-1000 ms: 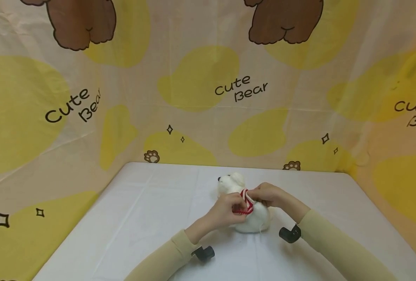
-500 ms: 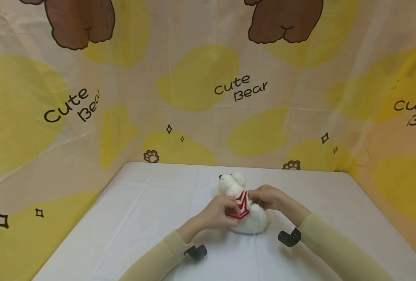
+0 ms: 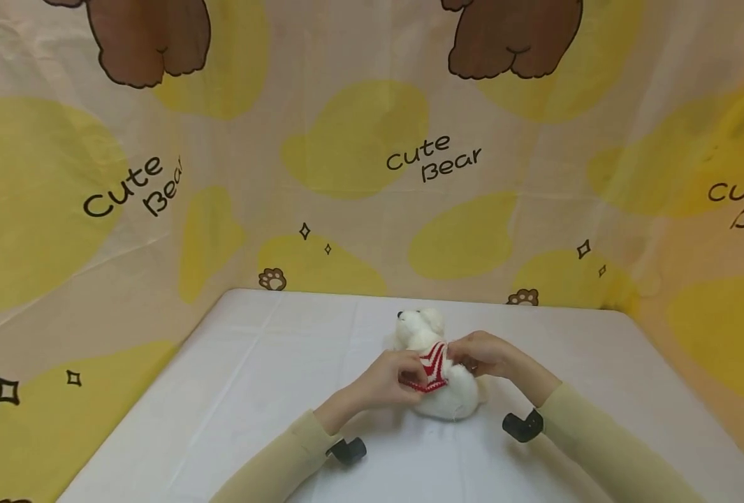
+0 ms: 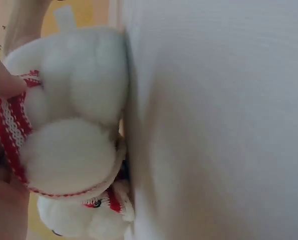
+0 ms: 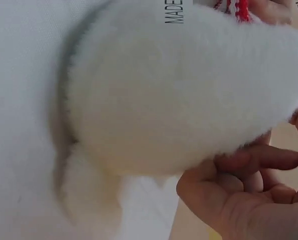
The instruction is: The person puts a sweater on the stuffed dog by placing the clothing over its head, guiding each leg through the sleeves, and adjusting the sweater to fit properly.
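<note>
A white plush animal (image 3: 452, 403) with a dark nose sits on the table, its head toward the upper left. A red-and-white striped knitted garment (image 3: 435, 366) lies across its back and side. My left hand (image 3: 381, 381) pinches the garment's lower edge. In the left wrist view, the red edge of the knit (image 4: 11, 145) runs round a rounded white limb (image 4: 71, 155). My right hand (image 3: 486, 353) grips the toy at the garment's other side. In the right wrist view, curled fingers (image 5: 239, 192) press the fur; the fingertips' exact hold is partly hidden.
The toy and both hands are on a white-covered table (image 3: 271, 405). A patterned cloth (image 3: 346, 175) hangs behind and at the sides. Black wrist mounts (image 3: 522, 425) stick out below both sleeves. A printed white label (image 5: 178, 12) sticks out from the toy.
My left hand has moved left and slightly down with the garment's edge, so more of the stripes show. The toy has shifted slightly, and my right hand has hardly moved.
</note>
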The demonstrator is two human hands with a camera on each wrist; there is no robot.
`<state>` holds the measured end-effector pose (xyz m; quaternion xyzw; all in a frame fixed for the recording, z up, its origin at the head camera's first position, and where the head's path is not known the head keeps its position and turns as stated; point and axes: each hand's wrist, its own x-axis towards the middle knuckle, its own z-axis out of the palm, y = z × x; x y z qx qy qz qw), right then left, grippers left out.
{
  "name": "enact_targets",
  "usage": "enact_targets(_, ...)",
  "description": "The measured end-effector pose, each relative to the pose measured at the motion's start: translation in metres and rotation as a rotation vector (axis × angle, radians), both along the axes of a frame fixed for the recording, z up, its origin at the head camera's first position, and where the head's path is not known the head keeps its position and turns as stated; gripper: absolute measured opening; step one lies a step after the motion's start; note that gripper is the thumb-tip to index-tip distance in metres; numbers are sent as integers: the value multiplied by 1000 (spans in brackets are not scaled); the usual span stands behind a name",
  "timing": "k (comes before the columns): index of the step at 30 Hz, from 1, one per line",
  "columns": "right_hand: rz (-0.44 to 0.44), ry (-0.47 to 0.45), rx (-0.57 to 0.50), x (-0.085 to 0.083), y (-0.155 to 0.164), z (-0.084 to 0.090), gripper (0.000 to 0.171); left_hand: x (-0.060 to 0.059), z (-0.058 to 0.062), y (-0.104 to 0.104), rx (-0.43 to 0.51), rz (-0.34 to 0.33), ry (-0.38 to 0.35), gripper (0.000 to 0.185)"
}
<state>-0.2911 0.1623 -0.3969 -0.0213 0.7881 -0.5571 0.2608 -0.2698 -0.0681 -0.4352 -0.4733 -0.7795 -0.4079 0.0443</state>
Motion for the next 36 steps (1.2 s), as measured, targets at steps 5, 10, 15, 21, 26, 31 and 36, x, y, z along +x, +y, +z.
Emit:
enact_targets(5, 103, 45, 103, 1, 0, 8, 12, 1, -7, 0, 55, 22, -90, 16)
enact_targets(10, 173, 67, 188, 2, -2, 15, 15, 2, -3, 2, 84, 34, -122, 15)
enact_targets(15, 181, 114, 220, 1, -5, 11, 26, 3, 0, 5, 90, 34, -124, 14)
enact_targets(21, 181, 124, 149, 2, -7, 7, 29, 4, 3, 8, 30, -8, -97, 14)
enact_targets(26, 187, 89, 94, 3, -8, 5, 25, 2, 5, 1, -44, 15, -81, 17)
enact_targets(31, 189, 87, 41, 4, -7, 1, 23, 0, 3, -6, -57, 18, -70, 17)
enact_targets(36, 192, 71, -7, 4, -3, -4, 20, -2, 1, -8, -56, 3, -51, 17)
